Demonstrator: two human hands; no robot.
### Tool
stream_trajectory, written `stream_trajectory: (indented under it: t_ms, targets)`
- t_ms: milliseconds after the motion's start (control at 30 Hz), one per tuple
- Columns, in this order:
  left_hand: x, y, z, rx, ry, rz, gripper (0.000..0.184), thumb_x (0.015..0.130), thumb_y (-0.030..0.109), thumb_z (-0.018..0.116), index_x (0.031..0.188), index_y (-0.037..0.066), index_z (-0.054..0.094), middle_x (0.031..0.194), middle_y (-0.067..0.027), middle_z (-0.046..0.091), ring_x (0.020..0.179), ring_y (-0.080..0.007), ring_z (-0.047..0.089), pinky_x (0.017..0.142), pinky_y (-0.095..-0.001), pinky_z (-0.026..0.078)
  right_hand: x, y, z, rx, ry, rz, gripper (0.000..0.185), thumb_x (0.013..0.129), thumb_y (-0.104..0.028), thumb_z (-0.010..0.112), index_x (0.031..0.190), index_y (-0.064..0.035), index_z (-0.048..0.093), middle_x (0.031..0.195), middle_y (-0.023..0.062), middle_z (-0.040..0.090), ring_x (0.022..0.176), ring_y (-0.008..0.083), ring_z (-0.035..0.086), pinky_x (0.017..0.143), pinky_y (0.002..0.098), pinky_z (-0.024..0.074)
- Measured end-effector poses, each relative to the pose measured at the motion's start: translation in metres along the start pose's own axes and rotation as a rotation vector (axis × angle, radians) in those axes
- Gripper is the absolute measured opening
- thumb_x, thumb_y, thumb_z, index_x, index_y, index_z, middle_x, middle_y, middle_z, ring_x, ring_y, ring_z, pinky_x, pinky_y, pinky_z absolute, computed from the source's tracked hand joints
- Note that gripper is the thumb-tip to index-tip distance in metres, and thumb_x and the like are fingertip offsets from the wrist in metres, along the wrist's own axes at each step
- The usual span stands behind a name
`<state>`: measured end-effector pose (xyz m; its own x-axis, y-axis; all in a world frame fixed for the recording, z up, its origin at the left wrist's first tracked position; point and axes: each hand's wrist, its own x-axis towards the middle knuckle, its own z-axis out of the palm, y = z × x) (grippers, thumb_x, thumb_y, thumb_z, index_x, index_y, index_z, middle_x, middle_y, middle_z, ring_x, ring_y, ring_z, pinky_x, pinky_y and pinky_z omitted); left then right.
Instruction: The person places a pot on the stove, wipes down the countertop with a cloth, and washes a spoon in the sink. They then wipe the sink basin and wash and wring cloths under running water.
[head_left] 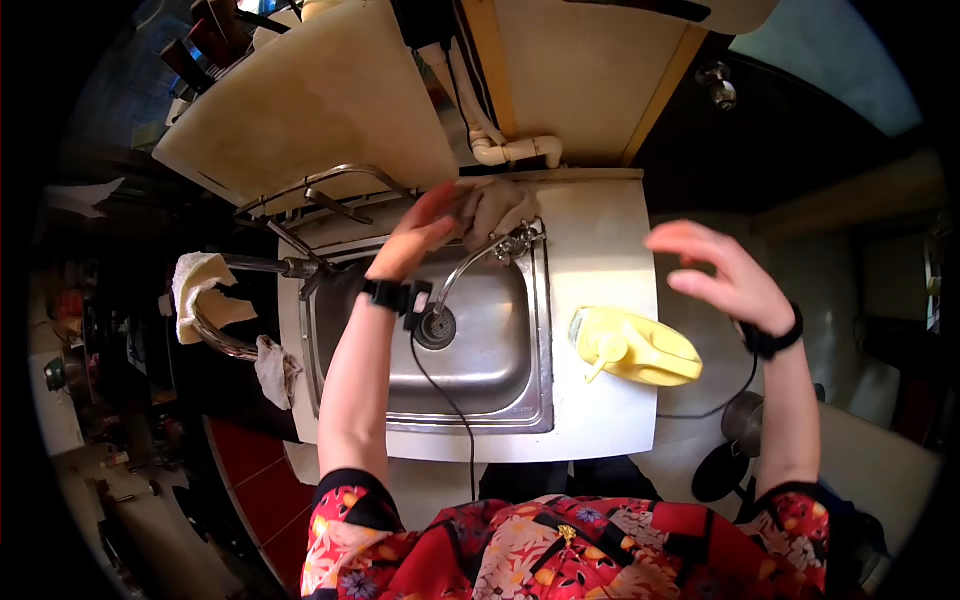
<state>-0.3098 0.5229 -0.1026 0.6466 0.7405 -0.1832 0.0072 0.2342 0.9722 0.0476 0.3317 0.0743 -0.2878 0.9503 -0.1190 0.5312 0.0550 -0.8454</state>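
Note:
My left hand (412,243) is raised over the back left of the steel sink (485,365). Its fingers stretch forward, slightly blurred, beside a crumpled greyish cloth (497,212) behind the tap; whether they touch it I cannot tell. My right hand (725,272) hovers past the counter's right edge, thumb apart from the fingers, holding nothing. Closest to it is a yellow plastic bottle (650,348) with a handle and a trigger-like spout, on the white counter (600,260). A curved metal tap (465,268) reaches over the sink's drain (436,328).
A wire rack (325,195) stands behind the sink's left side, with a large pale board (320,110) leaning behind it. White paper (205,290) hangs on a metal holder at left, above a small rag (278,372). A black cable (450,398) runs from my left wrist.

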Motion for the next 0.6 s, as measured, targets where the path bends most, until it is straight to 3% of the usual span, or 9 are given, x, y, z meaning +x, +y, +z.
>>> stream_trajectory:
  t_ms: [33, 133, 200, 300, 400, 500, 600]
  targets:
    - [-0.013, 0.002, -0.002, 0.063, 0.072, 0.051, 0.06, 0.088, 0.007, 0.055, 0.143, 0.004, 0.031, 0.145, -0.0109, 0.037, 0.131, -0.0215, 0.037, 0.107, -0.0333, 0.03, 0.018, 0.003, -0.01, -0.058, -0.093, 0.016, 0.04, 0.083, -0.017, 0.06, 0.121, -0.0036, 0.057, 0.126, 0.0118, 0.054, 0.115, 0.0212, 0.05, 0.09, 0.0302, 0.0423]
    - [-0.062, 0.024, 0.001, 0.078, 0.163, 0.035, 0.055, 0.089, 0.011, 0.057, 0.14, 0.004, 0.037, 0.14, -0.0101, 0.044, 0.127, -0.0211, 0.041, 0.104, -0.0328, 0.034, 0.08, 0.039, -0.015, -0.273, -0.221, -0.221, 0.046, 0.085, -0.024, 0.062, 0.128, -0.0086, 0.053, 0.133, 0.0151, 0.049, 0.122, 0.0305, 0.045, 0.101, 0.0378, 0.0369]
    - [-0.095, 0.031, 0.01, 0.024, 0.24, 0.054, 0.054, 0.089, 0.015, 0.059, 0.138, 0.005, 0.04, 0.135, -0.0113, 0.049, 0.123, -0.0217, 0.046, 0.102, -0.0338, 0.036, 0.12, 0.059, -0.004, -0.452, -0.278, -0.234, 0.049, 0.083, -0.022, 0.063, 0.129, -0.0104, 0.052, 0.141, 0.0147, 0.041, 0.129, 0.032, 0.038, 0.105, 0.0408, 0.0339]
    - [-0.143, 0.028, 0.028, 0.006, 0.42, 0.055, 0.053, 0.088, 0.018, 0.062, 0.135, 0.004, 0.043, 0.129, -0.0135, 0.053, 0.119, -0.0226, 0.05, 0.1, -0.0356, 0.04, 0.167, 0.059, 0.026, -0.544, -0.334, -0.268, 0.054, 0.08, -0.018, 0.066, 0.131, -0.0139, 0.05, 0.146, 0.0129, 0.033, 0.133, 0.0318, 0.032, 0.107, 0.0421, 0.0324]
    - [-0.18, 0.017, 0.047, -0.072, 0.53, 0.058, 0.047, 0.089, 0.014, 0.059, 0.132, 0.0, 0.044, 0.125, -0.0165, 0.055, 0.114, -0.0245, 0.054, 0.097, -0.0364, 0.044, 0.2, 0.068, 0.064, -0.592, -0.319, -0.433, 0.056, 0.074, -0.018, 0.067, 0.129, -0.0199, 0.053, 0.144, 0.0121, 0.037, 0.131, 0.0331, 0.034, 0.106, 0.0431, 0.034]
    - [-0.203, 0.011, 0.067, -0.117, 0.601, 0.028, 0.042, 0.09, 0.009, 0.056, 0.13, -0.001, 0.045, 0.122, -0.0163, 0.056, 0.111, -0.0246, 0.056, 0.096, -0.0358, 0.045, 0.221, 0.073, 0.1, -0.645, -0.43, -0.441, 0.059, 0.073, -0.014, 0.065, 0.129, -0.0261, 0.052, 0.148, 0.0022, 0.031, 0.133, 0.0307, 0.031, 0.105, 0.0443, 0.0356]
    - [-0.215, 0.013, 0.083, -0.142, 0.65, -0.001, 0.041, 0.09, 0.007, 0.055, 0.13, 0.0, 0.046, 0.12, -0.0156, 0.058, 0.109, -0.024, 0.057, 0.095, -0.0347, 0.045, 0.232, 0.085, 0.122, -0.776, -0.45, -0.427, 0.057, 0.073, -0.011, 0.063, 0.126, -0.0312, 0.054, 0.147, 0.0011, 0.032, 0.132, 0.0334, 0.032, 0.104, 0.0437, 0.0375]
